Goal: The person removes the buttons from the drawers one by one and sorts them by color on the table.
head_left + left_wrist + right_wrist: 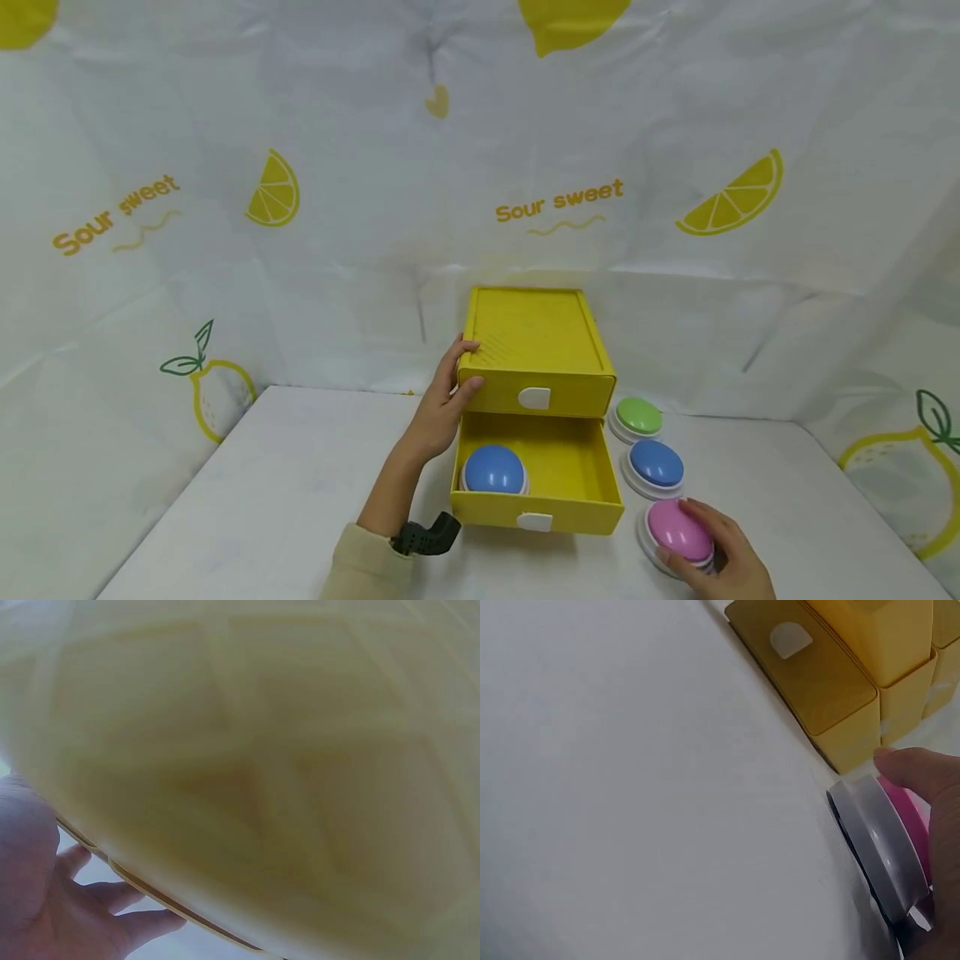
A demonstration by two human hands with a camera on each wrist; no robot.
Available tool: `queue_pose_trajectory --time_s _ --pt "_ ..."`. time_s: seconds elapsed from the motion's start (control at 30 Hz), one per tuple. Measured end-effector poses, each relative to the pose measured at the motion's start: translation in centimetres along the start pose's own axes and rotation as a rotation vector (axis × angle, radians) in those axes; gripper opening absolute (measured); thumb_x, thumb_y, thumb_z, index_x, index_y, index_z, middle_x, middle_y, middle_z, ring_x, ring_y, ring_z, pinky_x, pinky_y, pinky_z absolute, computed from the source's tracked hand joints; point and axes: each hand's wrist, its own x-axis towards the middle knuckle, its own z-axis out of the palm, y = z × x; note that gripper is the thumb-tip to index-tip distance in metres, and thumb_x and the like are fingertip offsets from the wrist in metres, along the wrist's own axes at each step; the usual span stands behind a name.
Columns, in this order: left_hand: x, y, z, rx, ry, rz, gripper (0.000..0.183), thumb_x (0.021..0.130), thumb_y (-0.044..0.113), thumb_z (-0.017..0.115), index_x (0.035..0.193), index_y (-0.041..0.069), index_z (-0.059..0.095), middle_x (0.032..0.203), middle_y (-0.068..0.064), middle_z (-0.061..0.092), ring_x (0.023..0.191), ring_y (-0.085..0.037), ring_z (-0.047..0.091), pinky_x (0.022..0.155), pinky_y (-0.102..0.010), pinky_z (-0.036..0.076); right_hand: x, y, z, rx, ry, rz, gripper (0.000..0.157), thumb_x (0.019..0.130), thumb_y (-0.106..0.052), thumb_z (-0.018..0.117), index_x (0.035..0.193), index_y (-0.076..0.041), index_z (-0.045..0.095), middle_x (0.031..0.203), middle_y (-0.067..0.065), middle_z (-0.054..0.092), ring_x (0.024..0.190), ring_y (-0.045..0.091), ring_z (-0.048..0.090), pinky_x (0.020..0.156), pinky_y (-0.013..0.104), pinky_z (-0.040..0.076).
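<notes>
A yellow drawer box (536,329) stands at the back of the table, its lower drawer (577,467) pulled out. Inside that drawer, at the left, sits a blue domed push button (493,469) on a white base. My left hand (438,412) holds the box's left side, thumb on the front corner and fingers along the side and top edge. In the left wrist view, yellow plastic covers most of the picture. My right hand (723,554) grips a pink domed push button (680,530), right of the drawer; its white base (877,844) appears in the right wrist view.
Behind the pink button are a second blue push button (657,463) and a green one (639,415), lined up beside the box. A white sheet with lemon prints (360,275) hangs behind the white table (300,483).
</notes>
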Motion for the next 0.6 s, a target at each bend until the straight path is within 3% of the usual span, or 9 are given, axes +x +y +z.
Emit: queue_pose_trajectory --time_s 0.13,0.6 --pt "0.0 0.0 0.1 0.01 0.003 -0.002 0.041 0.109 0.029 0.047 0.147 0.031 0.033 0.173 -0.006 0.003 0.157 -0.034 0.018 0.121 -0.062 0.029 -0.6 -0.4 0.4 -0.045 0.023 -0.051 0.106 0.071 -0.066 0.082 0.15 -0.007 0.044 0.156 0.027 0.033 0.132 0.053 0.043 0.106 0.06 0.048" --pt "0.0 0.2 0.1 0.024 0.012 -0.001 0.041 0.109 0.029 0.046 0.148 0.032 0.032 0.173 -0.003 0.004 0.157 -0.034 0.019 0.121 -0.062 0.028 -1.5 -2.3 1.2 -0.04 0.078 -0.146 0.088 0.079 -0.055 0.081 0.147 -0.008 0.05 0.154 0.024 0.04 0.135 0.049 0.045 0.109 0.061 0.041"
